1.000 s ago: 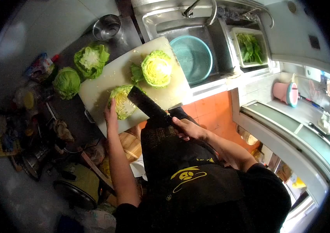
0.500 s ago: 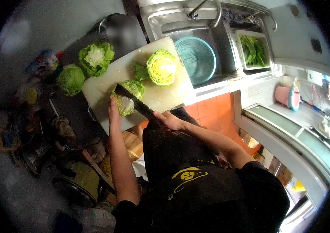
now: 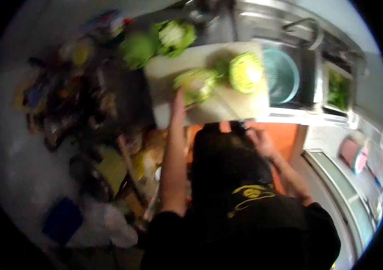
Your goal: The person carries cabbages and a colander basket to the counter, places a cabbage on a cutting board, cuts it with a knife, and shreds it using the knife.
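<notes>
A cut cabbage (image 3: pixel 198 83) lies on the white cutting board (image 3: pixel 164 67). My left hand (image 3: pixel 179 102) grips its near left side, fingers along the edge and thumb at the front. My right hand (image 3: pixel 260 140) is closed around the handle of a knife (image 3: pixel 231 108) at the board's front edge. The blade shows only as a thin blurred line pointing toward the cabbage, apart from it. Farther right on the board sits another cut cabbage (image 3: pixel 245 73), its pale cut face up. Small green leaf pieces lie between the two.
A whole cabbage (image 3: pixel 139 50) and a leafy cabbage (image 3: pixel 175 38) rest behind the board. A teal colander (image 3: pixel 281 76) stands in the sink to the right, with a tray of greens (image 3: pixel 337 90) beyond. Cluttered pots and bags fill the left.
The view has swung, shifting the board rightward in the picture. My right hand has drawn the knife off the cabbage toward the front edge; my left hand stays at the cabbage.
</notes>
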Demonstrator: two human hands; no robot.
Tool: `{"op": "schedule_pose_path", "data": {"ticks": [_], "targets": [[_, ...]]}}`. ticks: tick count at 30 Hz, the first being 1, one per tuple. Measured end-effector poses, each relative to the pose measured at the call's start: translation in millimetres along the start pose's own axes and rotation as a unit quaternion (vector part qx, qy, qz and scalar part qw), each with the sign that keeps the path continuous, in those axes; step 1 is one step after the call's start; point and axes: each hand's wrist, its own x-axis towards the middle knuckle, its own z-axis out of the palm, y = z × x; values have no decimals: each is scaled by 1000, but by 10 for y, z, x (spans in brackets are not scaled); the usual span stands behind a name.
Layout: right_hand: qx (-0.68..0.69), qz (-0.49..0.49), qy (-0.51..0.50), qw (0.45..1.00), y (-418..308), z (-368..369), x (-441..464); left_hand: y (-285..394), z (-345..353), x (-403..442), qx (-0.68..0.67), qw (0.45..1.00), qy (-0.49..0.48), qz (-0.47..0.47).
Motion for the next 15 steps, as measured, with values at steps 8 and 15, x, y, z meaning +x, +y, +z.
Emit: {"op": "schedule_pose_path", "data": {"ticks": [8, 15], "targets": [[-181, -95, -8, 979, -161, -55, -50, -53, 25, -16, 74, 988, 119, 61], [-159, -88, -3, 983, -135, -52, 33, 31, 94, -66, 37, 993, 75, 79]]}}
